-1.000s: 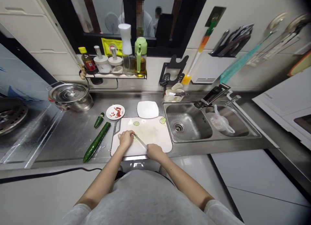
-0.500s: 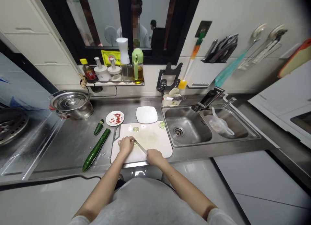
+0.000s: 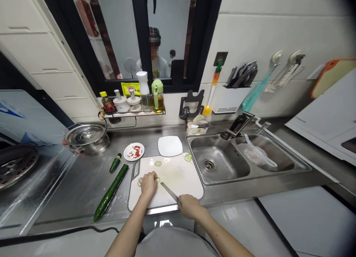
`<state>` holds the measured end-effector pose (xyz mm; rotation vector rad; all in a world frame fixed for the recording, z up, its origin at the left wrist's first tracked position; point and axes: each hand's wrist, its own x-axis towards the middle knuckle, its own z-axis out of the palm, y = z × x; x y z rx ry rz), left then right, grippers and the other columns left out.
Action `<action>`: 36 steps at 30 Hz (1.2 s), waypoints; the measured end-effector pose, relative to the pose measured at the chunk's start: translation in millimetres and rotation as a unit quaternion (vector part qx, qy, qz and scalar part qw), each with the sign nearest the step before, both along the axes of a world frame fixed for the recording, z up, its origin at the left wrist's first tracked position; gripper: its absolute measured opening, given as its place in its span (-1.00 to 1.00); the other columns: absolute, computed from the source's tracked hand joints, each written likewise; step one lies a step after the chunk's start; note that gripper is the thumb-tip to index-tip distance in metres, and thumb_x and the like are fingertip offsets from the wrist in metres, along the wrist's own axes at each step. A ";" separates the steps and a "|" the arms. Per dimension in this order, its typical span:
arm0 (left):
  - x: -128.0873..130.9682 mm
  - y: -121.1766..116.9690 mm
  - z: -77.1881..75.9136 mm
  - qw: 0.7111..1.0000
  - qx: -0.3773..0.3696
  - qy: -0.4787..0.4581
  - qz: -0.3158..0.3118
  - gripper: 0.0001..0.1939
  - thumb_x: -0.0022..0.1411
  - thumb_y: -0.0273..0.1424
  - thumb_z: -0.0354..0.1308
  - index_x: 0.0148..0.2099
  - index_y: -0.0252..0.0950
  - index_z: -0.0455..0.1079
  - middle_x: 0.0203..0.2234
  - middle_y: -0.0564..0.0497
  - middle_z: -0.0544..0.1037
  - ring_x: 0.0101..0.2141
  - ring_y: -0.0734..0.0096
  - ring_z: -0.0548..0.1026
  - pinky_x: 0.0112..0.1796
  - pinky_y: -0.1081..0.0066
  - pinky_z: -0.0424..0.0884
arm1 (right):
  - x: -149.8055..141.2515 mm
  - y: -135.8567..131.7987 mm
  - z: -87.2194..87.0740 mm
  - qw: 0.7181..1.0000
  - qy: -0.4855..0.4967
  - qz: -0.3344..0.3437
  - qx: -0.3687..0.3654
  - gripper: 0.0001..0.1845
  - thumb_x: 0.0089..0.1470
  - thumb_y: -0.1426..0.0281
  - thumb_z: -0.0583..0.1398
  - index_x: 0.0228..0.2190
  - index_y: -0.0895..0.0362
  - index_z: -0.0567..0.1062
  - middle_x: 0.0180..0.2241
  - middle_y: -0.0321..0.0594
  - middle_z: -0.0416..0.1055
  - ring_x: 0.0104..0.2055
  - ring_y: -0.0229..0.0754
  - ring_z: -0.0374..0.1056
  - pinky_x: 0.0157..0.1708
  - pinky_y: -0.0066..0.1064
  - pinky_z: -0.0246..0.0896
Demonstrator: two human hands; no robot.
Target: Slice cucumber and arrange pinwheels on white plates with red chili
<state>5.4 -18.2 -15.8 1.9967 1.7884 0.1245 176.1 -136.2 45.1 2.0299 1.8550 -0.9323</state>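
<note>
- A long cucumber (image 3: 110, 193) lies on the counter (image 3: 80, 183) just off the cutting board's (image 3: 180, 175) left edge.
- The left hand (image 3: 148, 184) presses flat, fingers curled, on cucumber slices (image 3: 157, 180) near the board's left side; what's under the palm is hard to see.
- The right hand (image 3: 189, 206), at the board's near edge, is closed round a knife (image 3: 170, 192), blade pointing toward the slices.

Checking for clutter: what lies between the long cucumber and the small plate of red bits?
The short cucumber piece, in the head view, lies between the long cucumber and that plate.
</note>
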 end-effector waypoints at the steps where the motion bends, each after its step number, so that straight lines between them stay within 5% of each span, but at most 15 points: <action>1: 0.4 -0.3 0.6 1.000 0.000 -0.006 0.001 -0.77 0.16 -0.56 -0.02 -0.25 -0.22 0.42 -0.24 -0.06 0.56 -0.10 0.18 0.43 -0.15 0.24 0.07 | 3.8 -2.5 -1.5 1.000 0.007 0.000 0.002 -0.64 0.08 0.51 0.03 -0.16 0.24 0.55 -0.16 0.16 0.51 -0.07 0.10 0.44 -0.21 -0.27 0.23; 11: -39.9 5.4 12.2 0.994 -0.044 -0.077 0.068 -0.87 0.17 -0.29 0.10 -0.25 -0.15 0.43 -0.35 0.08 0.59 -0.24 0.27 0.51 -0.14 0.26 0.16 | 30.7 -1.7 -3.5 0.997 0.048 -0.064 0.016 -0.62 0.11 0.40 0.00 -0.18 0.24 0.53 -0.14 0.10 0.51 -0.08 0.01 0.43 -0.25 -0.36 0.14; 18: -67.6 11.3 -2.2 0.995 -0.024 -0.032 0.087 -0.82 0.18 -0.37 0.04 -0.21 -0.17 0.46 -0.30 0.00 0.59 -0.18 0.16 0.50 -0.13 0.17 0.20 | 33.7 0.1 -5.2 0.995 0.066 -0.072 0.014 -0.63 0.10 0.38 0.02 -0.20 0.24 0.54 -0.16 0.10 0.51 -0.11 0.01 0.43 -0.26 -0.36 0.14; 26: -23.9 33.5 -0.8 0.997 0.060 -0.037 0.038 -0.69 0.21 -0.36 0.03 -0.04 -0.15 0.47 -0.12 -0.12 0.52 -0.06 0.09 0.42 -0.07 0.15 0.20 | 37.0 1.4 -12.2 0.995 0.069 -0.078 0.009 -0.63 0.09 0.41 0.00 -0.21 0.25 0.53 -0.18 0.07 0.52 -0.12 -0.01 0.43 -0.31 -0.39 0.10; 31: 13.9 53.9 2.5 0.998 0.052 -0.002 -0.035 -0.64 0.27 -0.38 -0.02 0.07 -0.10 0.42 -0.04 -0.14 0.45 -0.01 0.10 0.36 -0.06 0.17 0.14 | 39.3 2.7 -12.1 0.994 0.075 -0.079 0.009 -0.63 0.08 0.41 0.00 -0.21 0.25 0.54 -0.19 0.08 0.52 -0.14 -0.01 0.43 -0.32 -0.39 0.10; 36: 25.3 64.6 -1.3 0.995 0.043 0.046 -0.074 -0.63 0.30 -0.45 -0.08 0.05 -0.11 0.43 -0.07 -0.17 0.45 -0.01 0.11 0.34 -0.05 0.16 0.08 | 39.9 2.0 -12.5 0.994 0.076 -0.074 0.008 -0.62 0.07 0.42 0.00 -0.20 0.27 0.54 -0.19 0.10 0.52 -0.13 0.00 0.43 -0.32 -0.38 0.11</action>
